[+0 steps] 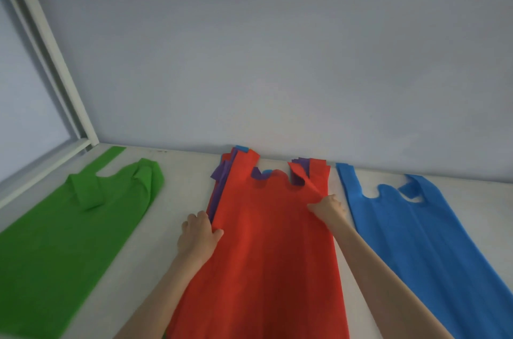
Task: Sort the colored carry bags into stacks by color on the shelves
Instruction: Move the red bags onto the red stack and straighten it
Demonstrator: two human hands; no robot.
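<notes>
A mixed pile of carry bags lies in the middle of the white shelf (183, 189), with a red bag (266, 241) on top. Purple bag edges (222, 180) and a bit of blue peek out beneath it. My left hand (198, 233) pinches the red bag's left edge. At the bag's right side, just below the folded-over right handle, my right hand (327, 207) grips the fabric. A green bag (69, 233) lies flat to the left. A blue bag (422, 236) lies flat to the right.
A plain grey-blue wall (277, 61) closes the back of the shelf. A white metal frame post (50, 47) rises at the far left corner. Bare strips of shelf separate the three bag areas.
</notes>
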